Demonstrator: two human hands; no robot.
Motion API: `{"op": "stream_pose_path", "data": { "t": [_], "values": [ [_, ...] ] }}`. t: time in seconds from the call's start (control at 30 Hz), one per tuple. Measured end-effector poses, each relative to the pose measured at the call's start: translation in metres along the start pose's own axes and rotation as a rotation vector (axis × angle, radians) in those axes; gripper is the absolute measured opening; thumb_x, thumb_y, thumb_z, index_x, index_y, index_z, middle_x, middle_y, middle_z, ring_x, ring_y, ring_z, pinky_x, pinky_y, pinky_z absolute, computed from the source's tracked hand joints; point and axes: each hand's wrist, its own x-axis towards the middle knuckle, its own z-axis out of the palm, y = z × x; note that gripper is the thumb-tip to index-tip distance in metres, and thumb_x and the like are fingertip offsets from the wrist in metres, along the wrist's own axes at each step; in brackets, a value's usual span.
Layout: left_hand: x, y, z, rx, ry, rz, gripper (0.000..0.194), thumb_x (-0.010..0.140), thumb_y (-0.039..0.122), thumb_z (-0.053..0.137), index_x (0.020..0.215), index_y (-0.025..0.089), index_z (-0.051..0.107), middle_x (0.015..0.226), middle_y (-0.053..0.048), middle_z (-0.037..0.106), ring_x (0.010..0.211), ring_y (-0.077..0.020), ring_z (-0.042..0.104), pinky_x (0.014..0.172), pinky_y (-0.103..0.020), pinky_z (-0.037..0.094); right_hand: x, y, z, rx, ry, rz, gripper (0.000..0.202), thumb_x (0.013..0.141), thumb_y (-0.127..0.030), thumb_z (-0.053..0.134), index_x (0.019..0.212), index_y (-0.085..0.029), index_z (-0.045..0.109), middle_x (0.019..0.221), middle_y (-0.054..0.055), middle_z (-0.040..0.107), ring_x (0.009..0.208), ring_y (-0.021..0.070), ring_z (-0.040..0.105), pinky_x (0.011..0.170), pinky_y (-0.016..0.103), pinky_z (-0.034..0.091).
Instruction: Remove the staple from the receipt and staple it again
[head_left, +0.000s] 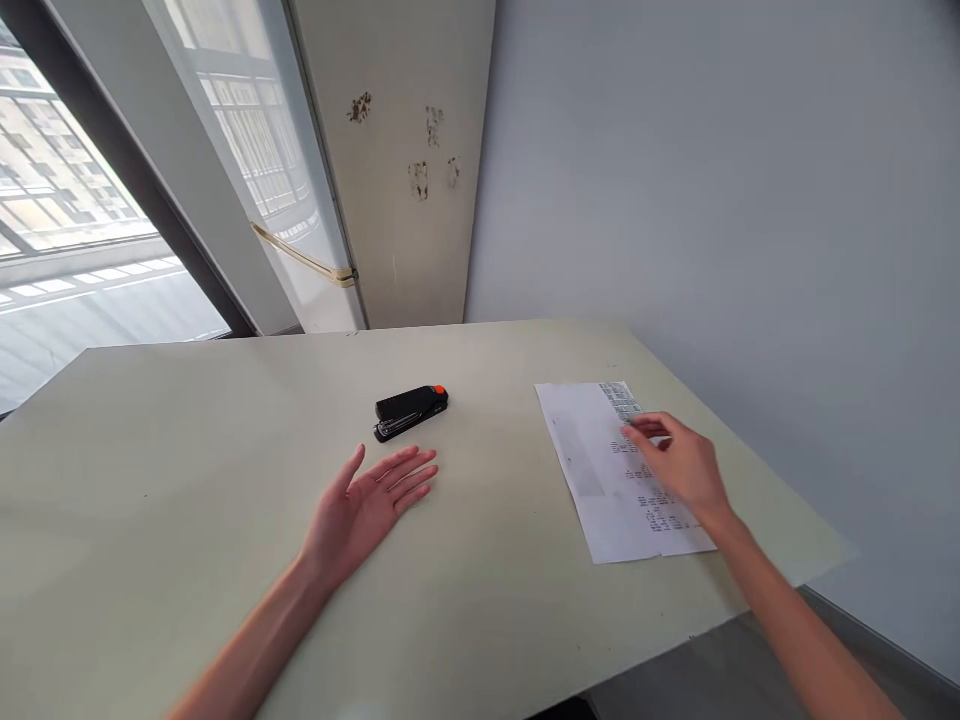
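A black stapler (411, 410) with an orange-red spot at one end lies on the pale table. Just in front of it, my left hand (369, 500) is open, palm turned up and fingers stretched out, holding nothing. Printed white paper (592, 470) rests flat on the right part of the table; whether it is one sheet or several I cannot tell. Over its printed side is my right hand (682, 462), thumb and fingers drawn together in a pinch. Whatever lies between those fingertips, if anything, is too small to make out. My right hand and forearm cover part of the print.
The pale table (480, 620) has its right edge near a plain grey-blue wall (712, 180). A white fridge (397, 230) with stained patches stands behind the far edge. A window (67, 170) is at the left. Grey floor (697, 675) shows at the lower right.
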Motion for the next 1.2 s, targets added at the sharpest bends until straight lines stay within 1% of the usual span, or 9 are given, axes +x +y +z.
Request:
{"op": "stream_pose_path", "data": {
  "t": [0.07, 0.13, 0.27, 0.4, 0.6, 0.8, 0.93, 1.07, 1.2],
  "values": [
    [0.001, 0.002, 0.001, 0.024, 0.044, -0.003, 0.057, 0.107, 0.052, 0.049, 0.13, 0.007, 0.074, 0.151, -0.021, 0.061, 0.146, -0.0372, 0.053, 0.124, -0.049, 0.042, 0.014, 0.052, -0.013, -0.123, 0.034, 0.07, 0.039, 0.089, -0.059, 0.065, 0.097, -0.022, 0.074, 0.097, 0.01, 0.081, 0.084, 0.028, 0.075, 0.078, 0.041, 0.057],
    [0.001, 0.003, 0.0, 0.054, 0.065, -0.004, 0.052, 0.106, 0.049, 0.051, 0.126, 0.007, 0.076, 0.149, -0.021, 0.062, 0.143, -0.0374, 0.056, 0.124, -0.049, 0.043, 0.02, 0.087, -0.017, -0.2, 0.077, 0.091, 0.042, 0.088, -0.061, 0.062, 0.095, -0.021, 0.074, 0.095, 0.011, 0.081, 0.084, 0.0298, 0.074, 0.079, 0.045, 0.056],
    [0.003, 0.003, 0.0, 0.12, 0.012, 0.025, 0.048, 0.106, 0.048, 0.054, 0.124, 0.011, 0.078, 0.152, -0.018, 0.061, 0.147, -0.038, 0.052, 0.128, -0.051, 0.036, 0.02, 0.11, -0.013, -0.217, 0.118, 0.076, 0.046, 0.089, -0.061, 0.057, 0.097, -0.02, 0.076, 0.102, 0.013, 0.078, 0.086, 0.0297, 0.071, 0.081, 0.046, 0.054],
    [0.007, 0.004, 0.003, 0.114, -0.028, 0.092, 0.049, 0.106, 0.046, 0.053, 0.128, 0.009, 0.076, 0.157, -0.018, 0.056, 0.15, -0.0381, 0.047, 0.131, -0.051, 0.03, 0.018, 0.112, -0.008, -0.214, 0.141, 0.075, 0.049, 0.089, -0.062, 0.055, 0.099, -0.02, 0.078, 0.107, 0.014, 0.075, 0.085, 0.0296, 0.07, 0.075, 0.045, 0.053],
    [0.013, 0.01, 0.006, 0.063, 0.079, 0.206, 0.04, 0.104, 0.037, 0.056, 0.127, 0.01, 0.074, 0.154, -0.02, 0.058, 0.148, -0.0363, 0.051, 0.129, -0.049, 0.036, 0.014, 0.115, -0.006, -0.225, 0.152, 0.066, 0.045, 0.09, -0.06, 0.056, 0.103, -0.022, 0.077, 0.106, 0.012, 0.073, 0.086, 0.0289, 0.069, 0.071, 0.043, 0.052],
    [0.015, 0.011, 0.005, 0.105, 0.101, 0.25, 0.038, 0.101, 0.038, 0.062, 0.123, 0.011, 0.077, 0.156, -0.018, 0.057, 0.149, -0.0391, 0.049, 0.127, -0.05, 0.037, 0.008, 0.102, -0.009, -0.17, 0.24, -0.022, 0.041, 0.092, -0.055, 0.058, 0.111, -0.022, 0.071, 0.112, 0.012, 0.072, 0.102, 0.032, 0.068, 0.084, 0.047, 0.054],
    [0.013, 0.015, 0.005, 0.099, 0.164, 0.322, 0.031, 0.098, 0.033, 0.066, 0.118, 0.013, 0.079, 0.158, -0.015, 0.056, 0.148, -0.0403, 0.049, 0.124, -0.048, 0.043, -0.002, 0.081, -0.011, -0.07, 0.122, -0.145, 0.033, 0.095, -0.053, 0.058, 0.108, -0.025, 0.072, 0.114, 0.009, 0.074, 0.098, 0.0287, 0.068, 0.083, 0.043, 0.056],
    [0.007, 0.02, 0.012, 0.009, 0.286, 0.42, 0.031, 0.099, 0.025, 0.061, 0.122, 0.008, 0.074, 0.153, -0.022, 0.058, 0.144, -0.0362, 0.056, 0.11, -0.04, 0.057, -0.01, 0.065, -0.009, -0.006, 0.0, -0.219, 0.029, 0.097, -0.052, 0.057, 0.111, -0.03, 0.072, 0.121, 0.006, 0.076, 0.101, 0.0281, 0.071, 0.079, 0.04, 0.059],
    [0.0, 0.019, 0.018, -0.029, 0.365, 0.441, 0.029, 0.101, 0.023, 0.056, 0.12, 0.007, 0.072, 0.148, -0.025, 0.061, 0.139, -0.0327, 0.061, 0.1, -0.034, 0.062, -0.012, 0.062, -0.007, -0.001, -0.093, -0.287, 0.033, 0.098, -0.054, 0.056, 0.118, -0.033, 0.072, 0.134, 0.004, 0.074, 0.12, 0.0311, 0.07, 0.096, 0.048, 0.059]
  ]
}}
